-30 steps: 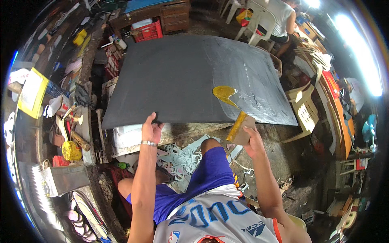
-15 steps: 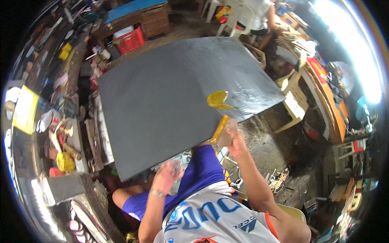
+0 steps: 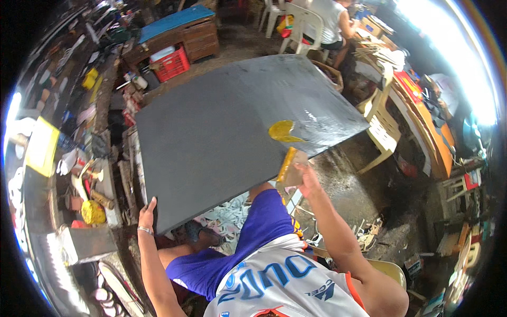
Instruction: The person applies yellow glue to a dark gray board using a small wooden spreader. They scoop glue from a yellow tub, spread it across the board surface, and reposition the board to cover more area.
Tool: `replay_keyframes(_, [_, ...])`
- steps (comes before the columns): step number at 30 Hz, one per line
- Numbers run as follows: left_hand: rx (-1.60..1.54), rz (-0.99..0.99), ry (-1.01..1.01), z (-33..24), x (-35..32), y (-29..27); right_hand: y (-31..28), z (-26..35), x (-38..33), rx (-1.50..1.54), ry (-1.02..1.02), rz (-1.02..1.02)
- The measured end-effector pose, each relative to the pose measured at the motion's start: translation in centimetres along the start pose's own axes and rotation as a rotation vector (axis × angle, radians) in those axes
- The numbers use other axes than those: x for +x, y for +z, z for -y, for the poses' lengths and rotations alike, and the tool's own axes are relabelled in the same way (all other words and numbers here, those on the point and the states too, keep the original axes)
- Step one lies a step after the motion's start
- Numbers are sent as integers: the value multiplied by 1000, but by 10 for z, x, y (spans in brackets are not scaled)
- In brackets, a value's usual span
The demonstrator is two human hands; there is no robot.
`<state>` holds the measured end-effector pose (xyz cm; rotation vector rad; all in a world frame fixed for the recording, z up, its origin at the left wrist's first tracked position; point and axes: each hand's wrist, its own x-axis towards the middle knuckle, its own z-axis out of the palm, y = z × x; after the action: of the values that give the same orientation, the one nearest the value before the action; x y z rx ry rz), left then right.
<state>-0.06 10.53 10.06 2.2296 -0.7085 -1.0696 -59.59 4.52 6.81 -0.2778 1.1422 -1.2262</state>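
Dark grey sheet [image 3: 222,132], large and flat, lies across the middle of the scene, tilted, its near edge over the person's lap. Yellow glue blob [image 3: 281,130] sits on the sheet toward its near right edge; the surface to the right of it looks wet and shiny. Right hand [image 3: 305,173] closed around a flat scraper [image 3: 288,168] with yellow smeared along its blade, held at the sheet's near right edge just below the blob. Left hand [image 3: 147,214] grips the sheet's near left corner, fingers curled over the edge. Red crate [image 3: 170,62] far left. Another person sits on a white plastic chair [image 3: 306,26] at the far side.
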Motion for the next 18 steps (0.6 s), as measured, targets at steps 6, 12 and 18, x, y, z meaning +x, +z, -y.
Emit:
replay_keyframes(6, [-181,-25,207,-19,-69,-46,-9,26,-25,41,-60,11])
replay_keyframes(12, [-293,-53,401,-26,-162,-59,-22,27,-41,125,-61,19])
replay_keyframes(18, [-284,-166,412,-25,-211,-86,-16,41,-57,114,-200,60])
